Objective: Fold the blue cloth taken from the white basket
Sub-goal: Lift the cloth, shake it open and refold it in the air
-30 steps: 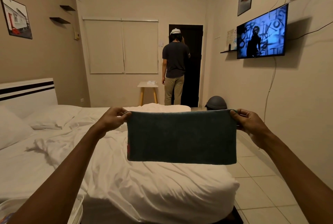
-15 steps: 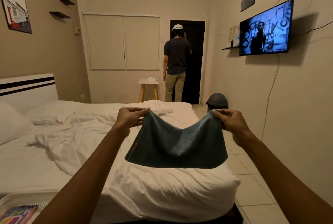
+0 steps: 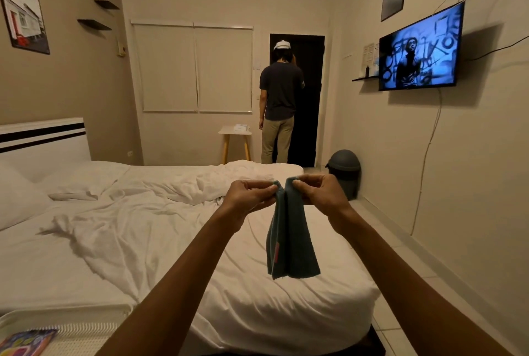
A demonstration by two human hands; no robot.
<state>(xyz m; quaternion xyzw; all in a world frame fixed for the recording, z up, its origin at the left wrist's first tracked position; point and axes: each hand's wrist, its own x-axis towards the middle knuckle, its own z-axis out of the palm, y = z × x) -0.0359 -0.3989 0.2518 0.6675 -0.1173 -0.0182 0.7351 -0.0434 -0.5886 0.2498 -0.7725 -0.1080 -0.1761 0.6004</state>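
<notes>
Bedroom, rumpled white bed point(image 3: 137, 241): left hand point(image 3: 246, 198) & right hand point(image 3: 322, 194) grips pinch top corners of dark-blue terry cloth point(image 3: 289, 244); best match edges b4 creasing.

Pretty sure I'm looking at a bedroom, maybe a rental: unmade white bed point(image 3: 143, 226), wall-mounted TV point(image 3: 419, 48), framed prints, covered window point(image 3: 193, 68).

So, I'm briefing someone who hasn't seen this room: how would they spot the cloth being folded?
Find the white bed filling the room's left and middle. Over its near right part, the left hand and right hand pinch a hanging blue cloth. Unlike the bed, it is dark teal with a small red tag.
</notes>
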